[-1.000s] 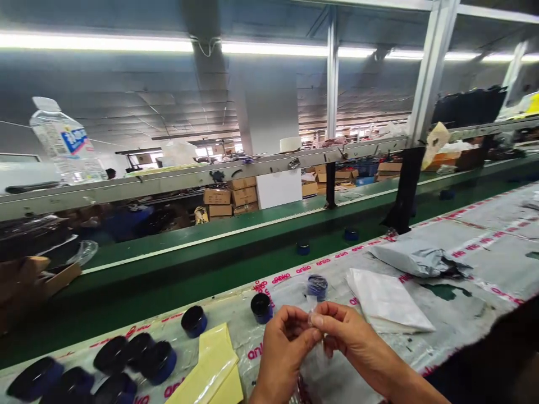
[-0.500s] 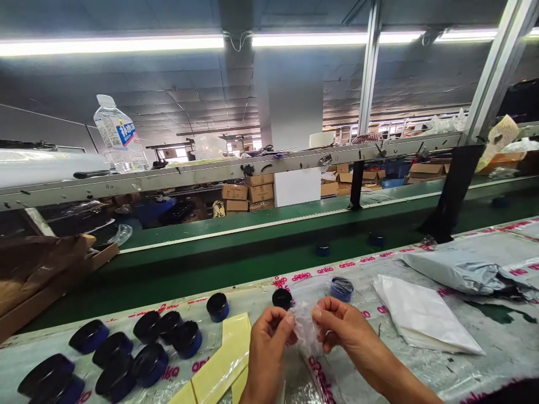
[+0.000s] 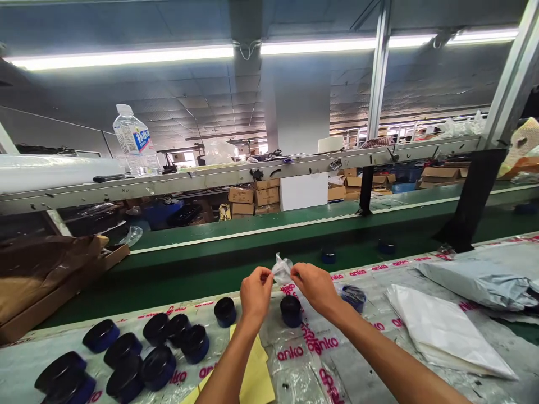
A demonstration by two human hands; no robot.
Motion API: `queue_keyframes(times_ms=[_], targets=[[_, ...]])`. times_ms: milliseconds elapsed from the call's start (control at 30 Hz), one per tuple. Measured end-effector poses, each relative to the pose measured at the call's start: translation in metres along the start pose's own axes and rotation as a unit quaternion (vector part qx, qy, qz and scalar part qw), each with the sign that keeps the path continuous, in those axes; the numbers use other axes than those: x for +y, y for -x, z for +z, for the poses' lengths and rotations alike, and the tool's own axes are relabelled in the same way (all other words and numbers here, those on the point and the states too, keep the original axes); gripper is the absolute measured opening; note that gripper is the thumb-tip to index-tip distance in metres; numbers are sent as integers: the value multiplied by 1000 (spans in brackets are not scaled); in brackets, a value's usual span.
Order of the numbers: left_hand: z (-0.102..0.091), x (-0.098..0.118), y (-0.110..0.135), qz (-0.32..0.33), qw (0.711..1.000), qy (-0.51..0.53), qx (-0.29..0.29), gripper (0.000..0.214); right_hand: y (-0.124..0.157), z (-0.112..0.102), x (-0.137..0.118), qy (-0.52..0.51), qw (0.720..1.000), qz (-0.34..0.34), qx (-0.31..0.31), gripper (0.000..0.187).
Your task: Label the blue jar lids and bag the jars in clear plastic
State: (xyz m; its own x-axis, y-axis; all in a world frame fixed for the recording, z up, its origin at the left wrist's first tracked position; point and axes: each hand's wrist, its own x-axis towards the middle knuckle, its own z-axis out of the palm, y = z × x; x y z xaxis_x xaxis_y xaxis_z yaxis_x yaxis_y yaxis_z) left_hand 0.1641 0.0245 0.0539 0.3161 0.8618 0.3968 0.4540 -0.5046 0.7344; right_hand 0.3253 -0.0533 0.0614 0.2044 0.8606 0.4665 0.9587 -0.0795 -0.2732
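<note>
A green conveyor belt [image 3: 210,269] is stretching across the view behind a bench covered in anko-printed plastic sheeting [image 3: 370,359], with a white flat mailer [image 3: 446,331] lying to the right and black-lidded blue jars [image 3: 181,331] standing clustered to the left. The left hand [image 3: 255,294] and right hand [image 3: 315,289] are both nearly closed, pinching a small crumpled clear plastic bag [image 3: 282,268] between their fingertips, just above a black-lidded blue jar [image 3: 291,311]. (The fingers are hiding part of the bag, and I can't make out whether anything is inside it.)
</note>
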Motion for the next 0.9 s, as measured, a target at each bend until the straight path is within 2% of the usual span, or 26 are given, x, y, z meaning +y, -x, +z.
queue_keyframes(times_ms=[133, 300, 600, 900], targets=[[17, -19, 9, -18, 998, -51, -44, 11, 8, 13, 6, 62, 996, -35, -52, 10], [21, -31, 28, -13, 993, -70, -98, 10, 28, 14, 15, 89, 990, -74, -77, 13], [5, -41, 44, 63, 985, -66, -149, 15, 55, 11, 19, 86, 986, -139, -45, 13], [-6, -48, 48, 168, 966, -93, -172, 21, 71, 27, 34, 121, 959, -255, 13, 19]])
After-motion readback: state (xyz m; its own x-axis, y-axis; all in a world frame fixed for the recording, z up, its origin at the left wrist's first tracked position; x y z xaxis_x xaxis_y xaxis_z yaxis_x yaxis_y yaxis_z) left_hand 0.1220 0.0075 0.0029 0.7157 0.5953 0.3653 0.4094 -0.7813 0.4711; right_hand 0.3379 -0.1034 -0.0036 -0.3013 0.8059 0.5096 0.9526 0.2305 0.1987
